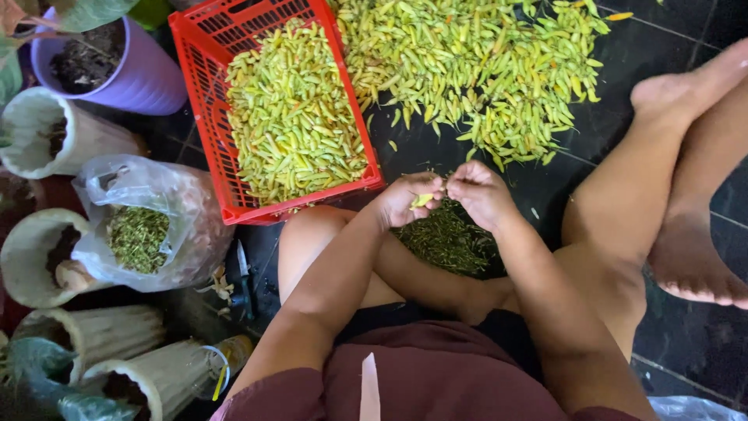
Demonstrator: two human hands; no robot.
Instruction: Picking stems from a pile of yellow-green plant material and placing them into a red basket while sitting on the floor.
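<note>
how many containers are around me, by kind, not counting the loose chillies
red plastic crate with chillies: 1
purple pot: 1
pale ribbed pots: 5 in view, some cut off by the edge
clear plastic bag of green stems: 1
total: 8
The left hand holds one chilli, with the right hand beside it.

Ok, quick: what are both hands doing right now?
Left hand: closed on a yellow-green chili, pinched at its fingertips.
Right hand: fingers pinched together at the chili's end; what it grips cannot be told.
</note>
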